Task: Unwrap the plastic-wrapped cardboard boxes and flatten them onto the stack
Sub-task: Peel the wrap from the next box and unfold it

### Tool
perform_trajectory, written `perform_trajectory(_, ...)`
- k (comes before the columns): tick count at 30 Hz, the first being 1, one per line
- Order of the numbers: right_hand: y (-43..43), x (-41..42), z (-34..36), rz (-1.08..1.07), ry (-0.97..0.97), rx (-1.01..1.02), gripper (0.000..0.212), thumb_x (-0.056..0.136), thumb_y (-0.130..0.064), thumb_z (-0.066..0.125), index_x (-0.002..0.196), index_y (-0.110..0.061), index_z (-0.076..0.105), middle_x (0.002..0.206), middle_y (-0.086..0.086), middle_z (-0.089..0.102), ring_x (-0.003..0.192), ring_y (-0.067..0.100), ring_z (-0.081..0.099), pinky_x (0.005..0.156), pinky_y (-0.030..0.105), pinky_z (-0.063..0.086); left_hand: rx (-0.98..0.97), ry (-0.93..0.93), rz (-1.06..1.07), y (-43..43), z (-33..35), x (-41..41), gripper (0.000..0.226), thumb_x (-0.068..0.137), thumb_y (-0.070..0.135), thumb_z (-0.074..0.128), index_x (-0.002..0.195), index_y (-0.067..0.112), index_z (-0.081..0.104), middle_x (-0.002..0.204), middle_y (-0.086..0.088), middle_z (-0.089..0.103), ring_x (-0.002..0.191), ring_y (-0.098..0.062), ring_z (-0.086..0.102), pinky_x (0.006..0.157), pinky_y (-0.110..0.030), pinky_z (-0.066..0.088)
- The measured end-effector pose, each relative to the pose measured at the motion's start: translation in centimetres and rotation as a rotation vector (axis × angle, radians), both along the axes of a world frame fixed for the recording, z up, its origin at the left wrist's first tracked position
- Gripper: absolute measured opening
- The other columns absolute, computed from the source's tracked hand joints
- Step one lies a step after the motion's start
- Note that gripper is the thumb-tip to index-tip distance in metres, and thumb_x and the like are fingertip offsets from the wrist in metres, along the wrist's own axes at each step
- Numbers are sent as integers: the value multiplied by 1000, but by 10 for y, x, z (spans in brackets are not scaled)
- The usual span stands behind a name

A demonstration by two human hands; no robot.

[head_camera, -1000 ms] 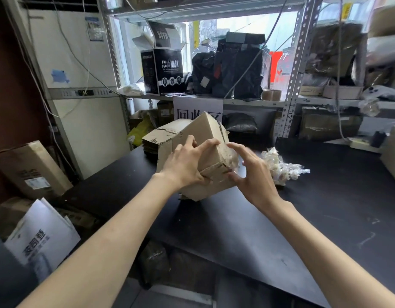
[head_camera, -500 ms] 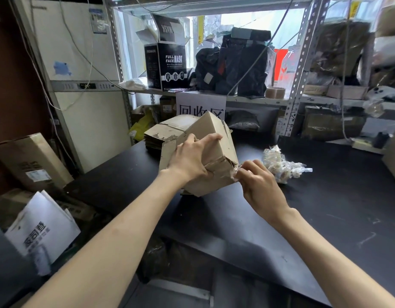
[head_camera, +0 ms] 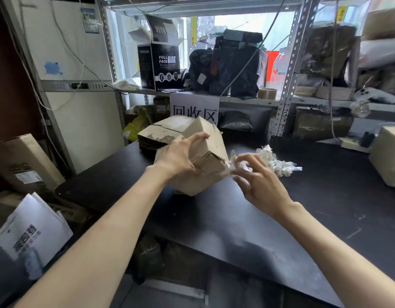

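A small brown cardboard box is tilted on one corner above the black table. My left hand grips it from the left, fingers curled over its top edge. My right hand is just right of the box and pinches a strip of clear plastic wrap that stretches from the box's right corner; the hand is motion-blurred. Behind the box lies the stack of flattened cardboard. A crumpled wad of removed clear plastic lies on the table to the right.
Metal shelving at the back holds a black mask box, dark bags and a tape roll. Another cardboard box stands at the table's right edge. Left of the table are a large carton and a white paper bag.
My right hand went from flat against the box's right end to pinching the plastic wrap and has pulled it a short way to the right. The left hand keeps its grip.
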State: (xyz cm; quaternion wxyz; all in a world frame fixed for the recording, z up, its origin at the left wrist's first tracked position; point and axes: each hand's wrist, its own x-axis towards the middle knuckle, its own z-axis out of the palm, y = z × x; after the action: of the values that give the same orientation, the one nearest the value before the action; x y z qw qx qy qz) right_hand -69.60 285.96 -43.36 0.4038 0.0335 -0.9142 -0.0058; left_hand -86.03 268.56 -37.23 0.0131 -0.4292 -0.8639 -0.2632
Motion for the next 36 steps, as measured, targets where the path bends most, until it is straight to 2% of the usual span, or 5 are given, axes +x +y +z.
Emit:
perform_trajectory(10,-34,-23,24,-155,289,-559,16,77,-11,83,75,0,72,96,-1,51,69,-7,53,66,-1,43,148,-55,73,-3,-10,-2,77,68,60,84,132,47,43,120,-6,50,117,-32,55,98,-43,47)
perform_trajectory(16,-25,-28,23,-309,321,-744,47,62,-19,93,77,-9,49,87,9,53,70,17,51,62,10,34,160,-64,88,-4,-11,-4,73,69,56,85,128,47,43,121,-6,51,116,-32,56,99,-48,48)
perform_trajectory(23,-37,-38,16,-145,182,-678,46,75,-21,85,116,-7,68,104,6,66,85,11,62,80,28,56,167,-79,76,-2,-8,-2,71,71,53,85,128,41,45,121,-8,49,114,-31,55,95,-43,50)
perform_trajectory(28,-32,-48,18,-223,55,-622,46,65,-10,90,106,-6,68,101,7,58,90,26,60,80,38,54,168,-91,41,0,-7,2,64,76,44,84,129,41,47,121,-8,48,114,-30,54,98,-43,49)
perform_trajectory(36,-2,-26,3,-288,26,-627,18,76,-1,77,68,-5,61,63,3,59,59,20,56,57,17,42,230,-248,-4,-27,-7,-19,66,75,45,86,129,37,49,130,-3,58,117,-20,58,97,-33,45)
